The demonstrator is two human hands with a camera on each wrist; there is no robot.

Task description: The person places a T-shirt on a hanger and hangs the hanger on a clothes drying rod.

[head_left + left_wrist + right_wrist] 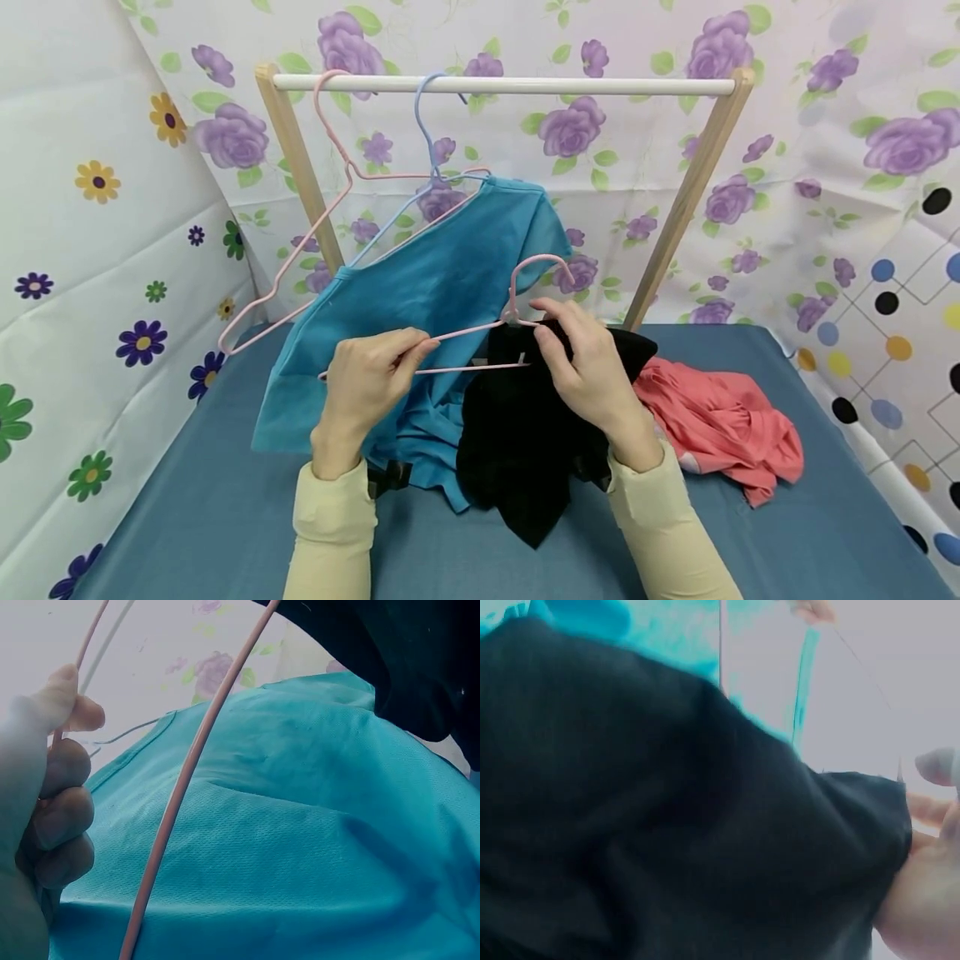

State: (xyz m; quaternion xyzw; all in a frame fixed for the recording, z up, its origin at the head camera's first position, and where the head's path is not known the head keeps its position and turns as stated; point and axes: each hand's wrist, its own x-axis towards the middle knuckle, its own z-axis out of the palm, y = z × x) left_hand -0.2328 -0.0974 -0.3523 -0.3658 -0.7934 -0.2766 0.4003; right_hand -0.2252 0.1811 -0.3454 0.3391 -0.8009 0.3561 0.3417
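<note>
Cream sleeves point(333, 525) nearest, both forearms reaching forward to a pink hanger point(468, 331) held up in front of the rack. Left hand point(367, 375) curled, thumb and finger pinching the hanger's left arm, tip of the hanger poking out past the hand. Right hand point(588, 362) partly closed, thumb and index bent round the hanger's right arm just beside the neck, at the edge of a black garment point(517, 433); how firm that hold is, cannot tell.

Key relation: hanger's long axis runs left to right between the hands, hook up and curving right. Left half bare; right half goes out of sight at the black garment, and inside or behind it cannot be told for sure. Black garment lies at the hanger's right end, much nearer the right hand, hanging below it. Right wrist view mostly black cloth, blurred.

Behind the hands, blue garment point(450, 267) hangs tilted on a blue hanger point(433, 154), hooked on the white rail point(562, 86). Second pink hanger point(393, 176) on the same rail, left end outside the blue garment; whether the other end goes into it, unclear. Wooden post point(688, 200) holds up the rail's right end. Coral garment point(727, 425) crumpled on the desk point(225, 500), right of the black one. No box, basket or tray visible. Flowered curtain point(637, 142) at the back.
</note>
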